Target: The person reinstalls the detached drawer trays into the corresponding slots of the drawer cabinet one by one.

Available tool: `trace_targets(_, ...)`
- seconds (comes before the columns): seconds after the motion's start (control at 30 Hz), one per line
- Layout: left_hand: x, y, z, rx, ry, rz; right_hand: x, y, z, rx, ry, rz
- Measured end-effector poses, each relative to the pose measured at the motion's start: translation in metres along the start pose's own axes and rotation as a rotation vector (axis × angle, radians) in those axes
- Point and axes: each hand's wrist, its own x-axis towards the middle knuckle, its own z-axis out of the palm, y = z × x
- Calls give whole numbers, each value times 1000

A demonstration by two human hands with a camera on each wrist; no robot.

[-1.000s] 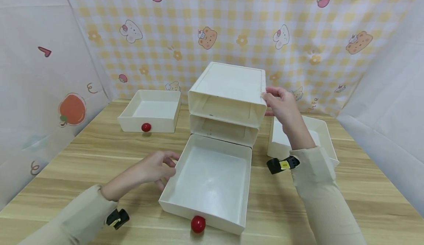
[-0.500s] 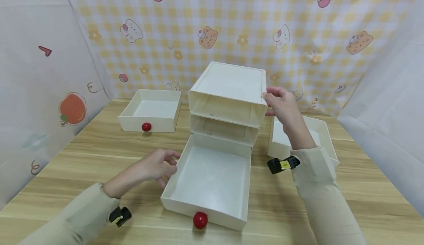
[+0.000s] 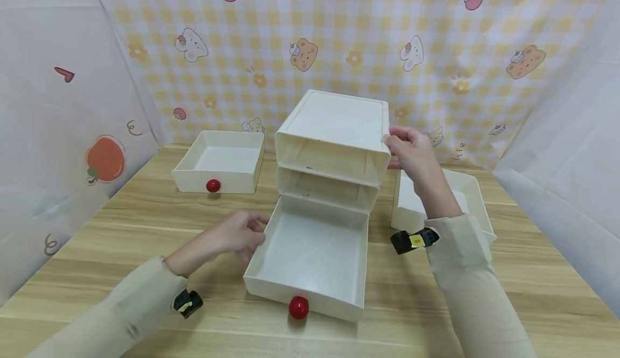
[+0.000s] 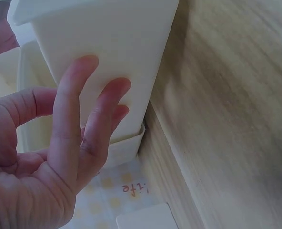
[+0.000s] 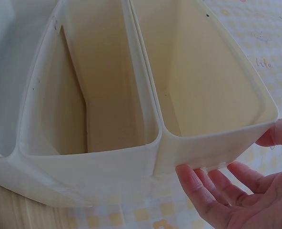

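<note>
A white drawer (image 3: 310,250) with a round red knob (image 3: 298,308) sits part way into the lowest slot of a white drawer cabinet (image 3: 339,118). My left hand (image 3: 234,234) holds the drawer's left side wall. In the left wrist view, bent fingers (image 4: 91,112) press against the drawer's outer wall (image 4: 107,38), and the thumb's tip is hidden. At the cabinet's upper right edge, my right hand (image 3: 409,151) grips the corner, thumb on top. The right wrist view has its fingers (image 5: 193,186) on the cabinet's side wall (image 5: 212,150). The two upper slots are empty.
Another white drawer (image 3: 218,180) with a red knob stands on the wooden table (image 3: 145,223) at the back left. A further white drawer (image 3: 472,188) lies behind the right forearm. A checked cloth (image 3: 339,24) hangs behind, with white cloth along both sides.
The lowest drawer has slid farther into the cabinet, its knob moving away from me and slightly right. My left hand has moved forward with it. The right hand has stayed in place.
</note>
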Motion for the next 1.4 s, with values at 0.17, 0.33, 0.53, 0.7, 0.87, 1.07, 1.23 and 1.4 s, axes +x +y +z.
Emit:
trace_targets(0.17,9,1,-2,-10,5,-8,0,0,0,-3,2,1)
trace_targets(0.33,18,3,-5,-9,-3,-12,1,0,0,-5,5,2)
trace_targets(0.53,30,4,-9,-21,-14,-34,1,0,0,-2,5,-1)
trace_targets(0.7,37,5,-12,5,-20,-54,0,-1,0,-3,0,-4)
trace_targets(0.87,43,8,-12,8,-21,-48,0,-1,0,-3,3,1)
trace_targets(1.07,47,10,-12,-11,-13,-47,1,0,0,4,1,4)
trace_targets(1.23,48,11,-13,-12,-24,-43,1,0,0,0,4,6)
trace_targets(1.4,48,11,-13,-14,-30,-49,1,0,0,4,9,4)
